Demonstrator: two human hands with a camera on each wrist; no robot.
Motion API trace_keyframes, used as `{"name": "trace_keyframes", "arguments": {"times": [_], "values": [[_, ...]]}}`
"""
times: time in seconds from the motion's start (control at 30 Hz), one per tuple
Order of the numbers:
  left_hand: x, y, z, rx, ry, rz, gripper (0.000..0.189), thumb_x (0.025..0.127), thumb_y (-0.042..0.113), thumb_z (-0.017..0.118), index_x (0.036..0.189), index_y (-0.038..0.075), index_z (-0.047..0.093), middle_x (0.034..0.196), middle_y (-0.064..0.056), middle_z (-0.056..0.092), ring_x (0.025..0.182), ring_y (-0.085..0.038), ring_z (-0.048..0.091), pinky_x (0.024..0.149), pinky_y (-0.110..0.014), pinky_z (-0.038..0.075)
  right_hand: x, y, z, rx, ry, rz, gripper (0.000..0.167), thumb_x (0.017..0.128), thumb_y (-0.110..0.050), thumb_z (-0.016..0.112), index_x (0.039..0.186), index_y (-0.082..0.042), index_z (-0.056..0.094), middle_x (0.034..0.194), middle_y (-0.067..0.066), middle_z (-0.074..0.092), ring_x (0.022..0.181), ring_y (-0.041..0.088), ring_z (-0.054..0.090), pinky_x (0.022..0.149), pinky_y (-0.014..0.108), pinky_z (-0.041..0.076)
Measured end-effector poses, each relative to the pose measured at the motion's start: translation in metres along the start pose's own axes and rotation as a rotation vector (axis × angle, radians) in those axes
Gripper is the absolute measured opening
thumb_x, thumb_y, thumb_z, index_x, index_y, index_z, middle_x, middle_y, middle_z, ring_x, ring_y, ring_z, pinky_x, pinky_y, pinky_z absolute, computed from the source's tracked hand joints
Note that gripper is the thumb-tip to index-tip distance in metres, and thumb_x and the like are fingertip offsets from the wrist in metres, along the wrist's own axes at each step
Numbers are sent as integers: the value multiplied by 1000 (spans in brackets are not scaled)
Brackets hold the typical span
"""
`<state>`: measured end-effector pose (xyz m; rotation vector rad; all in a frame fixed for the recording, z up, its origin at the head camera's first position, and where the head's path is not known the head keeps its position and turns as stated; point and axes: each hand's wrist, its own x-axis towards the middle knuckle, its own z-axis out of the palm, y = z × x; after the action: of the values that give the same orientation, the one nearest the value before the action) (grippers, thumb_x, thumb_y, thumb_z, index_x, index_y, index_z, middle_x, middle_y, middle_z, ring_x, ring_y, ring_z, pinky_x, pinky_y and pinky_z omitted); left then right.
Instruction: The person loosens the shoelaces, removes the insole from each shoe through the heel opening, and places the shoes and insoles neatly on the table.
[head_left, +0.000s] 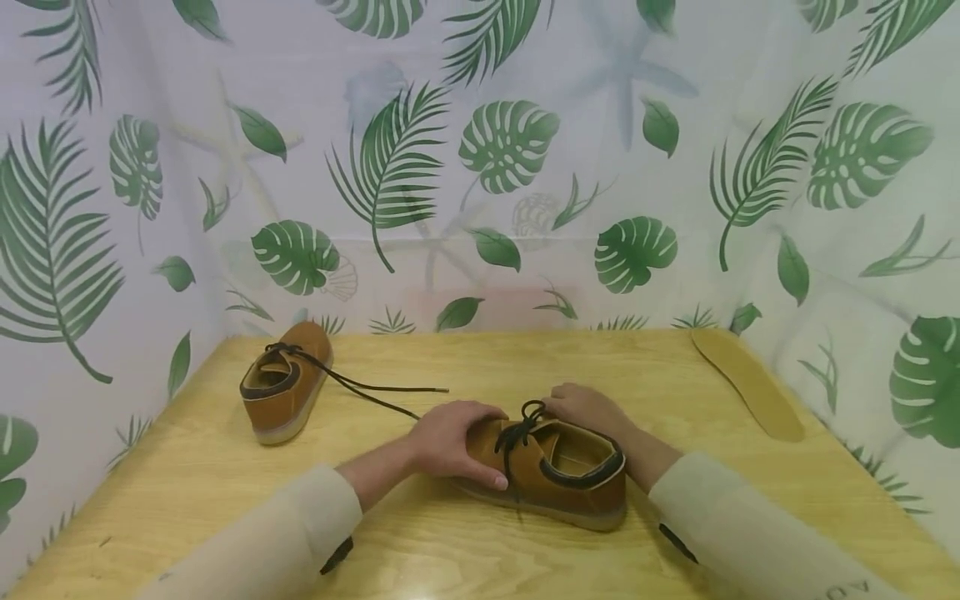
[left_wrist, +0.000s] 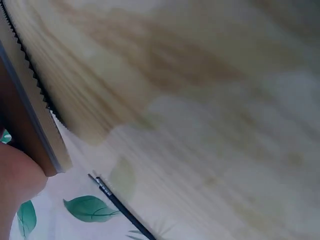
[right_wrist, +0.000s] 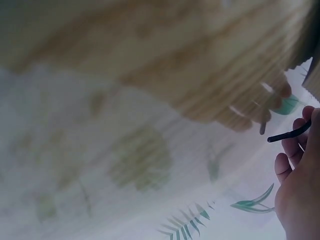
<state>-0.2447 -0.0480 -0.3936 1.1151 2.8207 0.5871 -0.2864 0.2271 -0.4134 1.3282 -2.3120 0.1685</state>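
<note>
A brown low shoe [head_left: 558,492] with a dark padded collar rests on the wooden table, its toe pointing left. Around its toe my left hand [head_left: 450,446] grips, thumb on the near side and fingers over the far side. Black shoelace loops [head_left: 517,433] stand up over the tongue. Just beyond the laces, my right hand [head_left: 588,412] has its fingers curled at the far side of the shoe. From those fingers a black shoelace end [right_wrist: 287,135] sticks out in the right wrist view. The shoe's pale sole edge [left_wrist: 37,100] borders the left wrist view.
A second brown shoe [head_left: 300,396] stands at the back left, with two long black laces [head_left: 367,387] trailing right toward my left hand. A tan insole [head_left: 750,387] lies along the right edge of the glossy table [head_left: 420,550]. Leaf-printed cloth [head_left: 480,275] surrounds the back and sides.
</note>
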Motion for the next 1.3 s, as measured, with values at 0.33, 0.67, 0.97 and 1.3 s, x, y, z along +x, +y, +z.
{"name": "trace_keyframes", "arguments": {"times": [0.33,0.67,0.97,1.3], "values": [[0,-5,-3,196,40,78,85,79,72,66,146,22,48,133,1,61,122,-20,57,102,-41,46,6,6,2,-92,32,-20,14,85,-14,72,82,-12,59,73,1,57,67,18,55,60,30,49],[-1,-5,6,148,50,71,84,78,71,69,143,22,52,131,2,63,121,-19,58,101,-40,47,1,-10,-7,-1,-181,176,8,92,-22,68,88,-15,68,79,0,60,74,18,57,64,30,51],[-4,-2,8,147,46,51,83,78,69,70,144,22,52,133,1,62,123,-21,57,102,-42,46,-3,-6,1,-27,-204,194,10,90,-25,69,86,-16,67,78,-2,59,73,17,57,63,30,50],[-2,0,9,149,43,49,83,79,70,68,145,23,51,135,1,61,125,-21,56,103,-42,46,-2,-11,-6,-54,-247,253,15,92,-28,68,84,-15,66,74,-1,55,67,16,54,58,30,48]]}}
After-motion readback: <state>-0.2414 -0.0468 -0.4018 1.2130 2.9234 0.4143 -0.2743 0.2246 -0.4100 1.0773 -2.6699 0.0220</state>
